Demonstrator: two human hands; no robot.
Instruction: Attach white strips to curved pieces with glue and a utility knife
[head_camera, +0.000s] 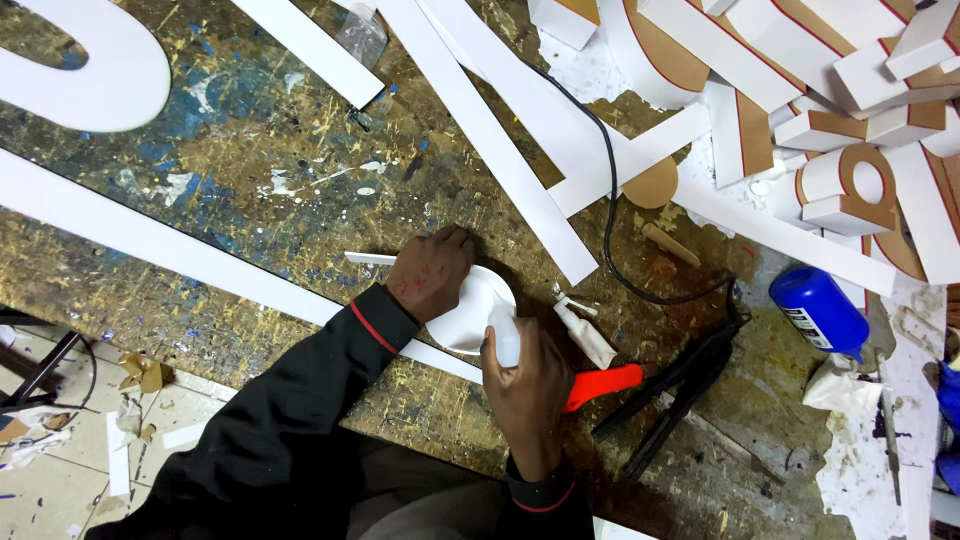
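My left hand (430, 272) presses down on a small white rounded piece (470, 308) lying on the paint-spattered workbench (250, 170). My right hand (528, 385) is closed around a small white bottle (505, 335) whose tip rests against that piece. Just right of my right hand lies an orange-handled tool (605, 383). A small white glue tube (585, 335) lies beside the piece.
Long white strips (480, 120) cross the bench. A heap of white-and-brown cut letters (830, 90) fills the far right corner. A black cable (610, 200) runs to black tools (680, 390). A blue bottle (818, 310) lies at right by crumpled white scraps (860, 440).
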